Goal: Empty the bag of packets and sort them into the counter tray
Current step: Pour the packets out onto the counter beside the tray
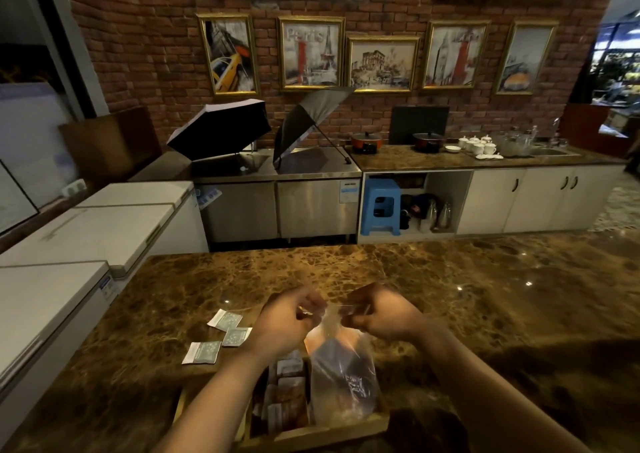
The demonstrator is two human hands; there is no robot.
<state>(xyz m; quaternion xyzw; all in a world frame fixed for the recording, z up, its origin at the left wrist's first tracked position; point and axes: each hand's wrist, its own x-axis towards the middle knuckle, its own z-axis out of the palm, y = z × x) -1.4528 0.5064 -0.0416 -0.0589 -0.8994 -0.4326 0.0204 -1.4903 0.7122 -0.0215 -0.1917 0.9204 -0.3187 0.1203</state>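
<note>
— Clear plastic, that bag point(341, 366): it hangs low in the middle of the frame, over the wooden tray point(332, 430) at the bottom edge.

— Who holds it?

— Both hands, at its top edge. The left hand point(287, 321) has its fingers curled and pinches the left side of the mouth; the right hand point(379, 316) pinches the right side the same way. The two hands are close together, with the mouth of the bag stretched between them.

— And the packets?

— Three white packets point(223, 335) lie loose on the brown marble counter point(485, 297), left of the left hand, near one another. More packets stand in a compartment of the tray point(289, 388), just left of the bag. Something dark shows through the plastic, but I cannot tell what it is.

— What is behind?

— Across the upper half, a brick wall point(138, 37) with framed pictures point(381, 63). Below it, mid-frame, two open umbrellas point(221, 129) rest on a steel unit, and a blue stool point(381, 207) sits in a cupboard opening.
</note>
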